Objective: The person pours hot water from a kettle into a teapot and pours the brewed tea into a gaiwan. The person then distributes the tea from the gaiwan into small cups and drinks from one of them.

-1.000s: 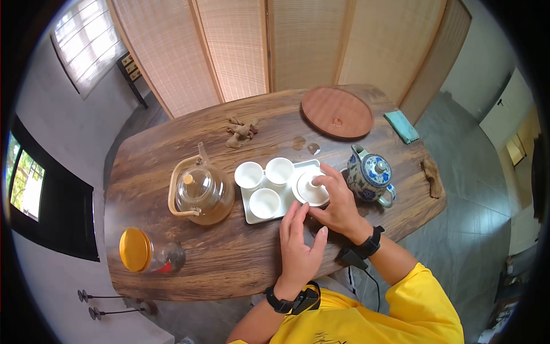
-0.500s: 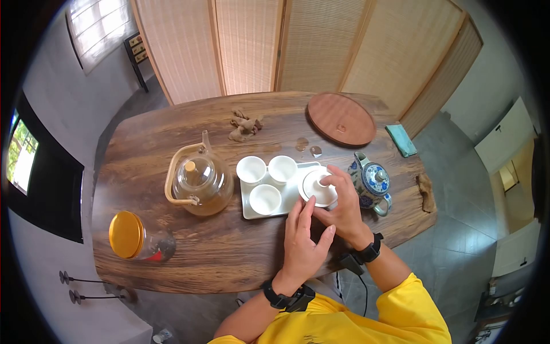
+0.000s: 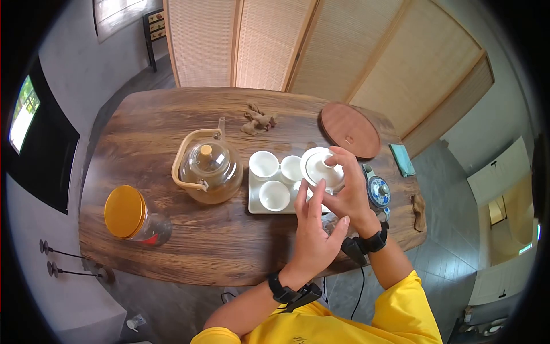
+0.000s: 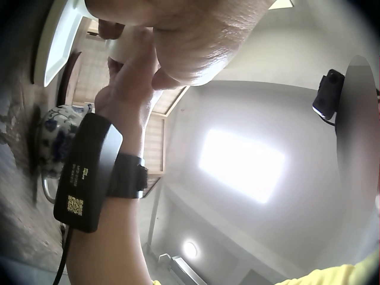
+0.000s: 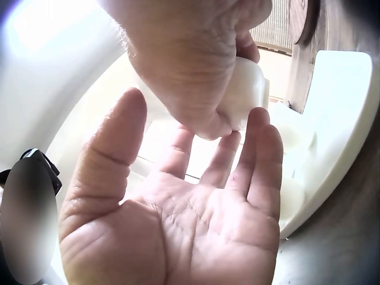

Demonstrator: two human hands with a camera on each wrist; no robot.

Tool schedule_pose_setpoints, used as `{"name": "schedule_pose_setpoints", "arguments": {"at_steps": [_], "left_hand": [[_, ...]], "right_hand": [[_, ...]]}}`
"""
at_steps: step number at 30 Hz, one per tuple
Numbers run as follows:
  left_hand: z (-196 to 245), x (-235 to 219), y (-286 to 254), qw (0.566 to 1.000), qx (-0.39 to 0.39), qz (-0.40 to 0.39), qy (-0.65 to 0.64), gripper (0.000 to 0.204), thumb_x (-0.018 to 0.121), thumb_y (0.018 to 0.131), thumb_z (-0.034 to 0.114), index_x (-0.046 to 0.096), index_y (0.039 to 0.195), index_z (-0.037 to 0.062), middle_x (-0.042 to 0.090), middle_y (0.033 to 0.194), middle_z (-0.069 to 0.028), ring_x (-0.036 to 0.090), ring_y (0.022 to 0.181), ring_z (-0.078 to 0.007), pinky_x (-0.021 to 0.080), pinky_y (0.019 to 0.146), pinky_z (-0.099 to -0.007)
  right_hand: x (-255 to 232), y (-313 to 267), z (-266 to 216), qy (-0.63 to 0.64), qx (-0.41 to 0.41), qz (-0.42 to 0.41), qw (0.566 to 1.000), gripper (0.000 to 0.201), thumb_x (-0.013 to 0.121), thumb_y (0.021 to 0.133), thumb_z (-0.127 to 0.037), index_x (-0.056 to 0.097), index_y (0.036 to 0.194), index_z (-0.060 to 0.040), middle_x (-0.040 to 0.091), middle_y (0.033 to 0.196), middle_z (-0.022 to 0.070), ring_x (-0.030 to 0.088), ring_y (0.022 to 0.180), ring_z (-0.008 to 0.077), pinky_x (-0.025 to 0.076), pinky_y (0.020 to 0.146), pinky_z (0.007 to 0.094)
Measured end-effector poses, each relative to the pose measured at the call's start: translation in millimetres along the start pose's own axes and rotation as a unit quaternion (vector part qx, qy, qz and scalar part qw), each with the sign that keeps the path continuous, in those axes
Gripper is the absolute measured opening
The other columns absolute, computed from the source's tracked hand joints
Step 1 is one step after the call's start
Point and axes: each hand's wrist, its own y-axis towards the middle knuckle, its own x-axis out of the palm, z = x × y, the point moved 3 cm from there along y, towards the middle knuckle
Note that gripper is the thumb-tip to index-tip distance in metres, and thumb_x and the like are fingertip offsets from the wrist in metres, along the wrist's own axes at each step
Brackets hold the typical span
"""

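In the head view my right hand (image 3: 350,186) grips a white lidded tea bowl (image 3: 311,166) by its rim, a finger on the lid knob. The bowl is lifted over the right end of a white tray (image 3: 254,205). Below it is my left hand (image 3: 318,238), palm up with relaxed fingers, fingertips right at the bowl's underside. The right wrist view shows the bowl (image 5: 246,89) above the left palm (image 5: 184,225). Three white cups, including the front one (image 3: 274,196), sit on the tray. The bowl's base is partly hidden by fingers.
A glass kettle (image 3: 211,169) with a wooden handle stands left of the tray, a gold-lidded jar (image 3: 125,212) nearer the left edge. Right of my hands is a blue-and-white teapot (image 3: 378,192). Behind are a round wooden tray (image 3: 350,129), a teal cloth (image 3: 402,159) and driftwood (image 3: 258,120).
My right hand has raised the tea bowl off the white tray, and my left hand has followed beneath it. The head view has turned, shifting the table's contents.
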Motion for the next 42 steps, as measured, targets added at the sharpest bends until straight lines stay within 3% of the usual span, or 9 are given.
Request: {"name": "schedule_pose_setpoints", "arguments": {"at_steps": [11,13,14,23,25,31,42], "left_hand": [[-8.4,-0.4,6.6,0.996,-0.040,0.016,-0.073,0.086,0.074,0.092,0.012,0.025,0.162,0.0040,0.017,0.163,-0.0239,0.035,0.148,-0.0344,0.037,0.119,-0.0476],[-7.1,-0.9,8.5,0.992,-0.053,0.017,-0.109,0.085,0.074,0.091,0.014,0.026,0.160,0.0006,0.016,0.161,-0.0323,0.027,0.150,-0.0452,0.031,0.121,-0.0494],[-6.9,-1.2,9.1,0.992,-0.053,0.018,-0.110,0.085,0.074,0.091,0.014,0.026,0.160,0.0006,0.016,0.161,-0.0323,0.027,0.150,-0.0452,0.031,0.121,-0.0494],[-11.5,-2.5,12.1,0.985,-0.081,0.030,-0.150,0.085,0.074,0.092,0.016,0.026,0.160,-0.0002,0.016,0.161,-0.0315,0.027,0.149,-0.0430,0.031,0.121,-0.0478],[-12.6,-2.5,12.3,0.987,-0.085,0.017,-0.133,0.084,0.072,0.094,0.013,0.023,0.162,0.0017,0.012,0.166,-0.0211,0.028,0.153,-0.0318,0.034,0.121,-0.0487],[-11.4,-2.8,14.3,0.986,-0.085,0.017,-0.144,0.085,0.072,0.094,0.014,0.023,0.162,0.0025,0.011,0.166,-0.0218,0.029,0.152,-0.0326,0.035,0.121,-0.0480],[-4.9,-4.3,15.4,0.980,-0.108,0.011,-0.169,0.082,0.071,0.095,0.015,0.024,0.162,0.0037,0.014,0.165,-0.0191,0.027,0.153,-0.0323,0.033,0.121,-0.0486]], "right_hand": [[8.0,17.8,4.3,0.020,-0.019,-0.053,0.998,0.057,0.088,0.069,-0.009,0.056,0.117,-0.0076,0.059,0.132,0.0233,0.058,0.129,0.0397,0.048,0.103,0.0451],[8.4,20.2,4.4,0.021,-0.025,-0.066,0.997,0.057,0.087,0.069,-0.007,0.056,0.117,-0.0073,0.059,0.131,0.0217,0.057,0.130,0.0388,0.049,0.102,0.0448],[8.6,20.9,5.1,0.020,-0.026,-0.067,0.997,0.057,0.087,0.069,-0.007,0.056,0.117,-0.0073,0.059,0.131,0.0217,0.057,0.130,0.0388,0.049,0.102,0.0448],[12.2,31.3,4.8,0.021,-0.030,-0.100,0.994,0.054,0.087,0.069,-0.008,0.057,0.114,-0.0072,0.059,0.125,0.0182,0.054,0.130,0.0399,0.050,0.098,0.0463],[12.9,32.8,5.2,0.009,-0.042,-0.108,0.993,0.054,0.087,0.069,-0.008,0.057,0.115,-0.0075,0.058,0.127,0.0191,0.054,0.130,0.0395,0.052,0.095,0.0445],[10.8,38.5,3.4,0.011,-0.034,-0.130,0.991,0.055,0.087,0.070,-0.007,0.057,0.116,-0.0068,0.055,0.132,0.0221,0.055,0.127,0.0392,0.056,0.085,0.0411],[6.2,50.5,-4.1,-0.018,-0.051,-0.169,0.984,0.055,0.087,0.070,-0.009,0.059,0.117,-0.0084,0.056,0.133,0.0228,0.059,0.121,0.0405,0.055,0.087,0.0416]]}}
